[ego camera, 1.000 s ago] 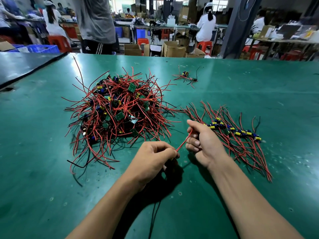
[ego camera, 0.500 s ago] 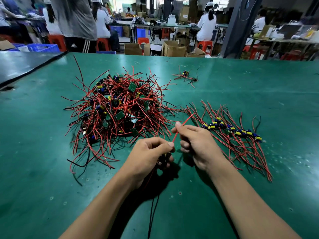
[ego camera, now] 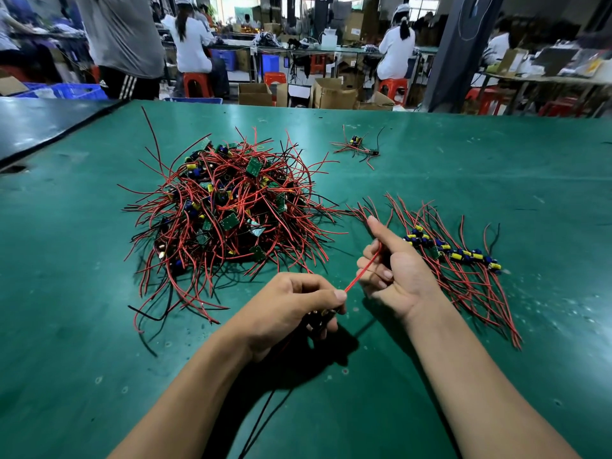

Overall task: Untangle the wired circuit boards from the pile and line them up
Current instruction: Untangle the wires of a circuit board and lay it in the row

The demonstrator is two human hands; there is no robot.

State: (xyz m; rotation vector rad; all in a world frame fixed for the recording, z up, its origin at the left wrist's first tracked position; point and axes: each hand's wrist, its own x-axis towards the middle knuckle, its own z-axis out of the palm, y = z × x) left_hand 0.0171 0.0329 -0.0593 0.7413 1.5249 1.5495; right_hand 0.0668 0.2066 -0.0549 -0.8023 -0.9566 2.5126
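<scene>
Near the counter's (ego camera: 82, 326) front edge, the left hand (ego camera: 291, 309) curls round a board (ego camera: 323, 318), mostly hidden. Light, floppy, I'd say: grip the board, not its leads. The right hand (ego camera: 394, 270), forefinger out, pinches its red wire (ego camera: 362, 268) taut. Beyond: pile (ego camera: 225, 217) left, row (ego camera: 453, 253) right.

Head camera looks forward-down, near the pile (ego camera: 228, 207).

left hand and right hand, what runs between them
A single red wire, stretched straight from the left hand at its pinch up into the right hand. Under it only bare green table shows. The head view shows this.
</scene>
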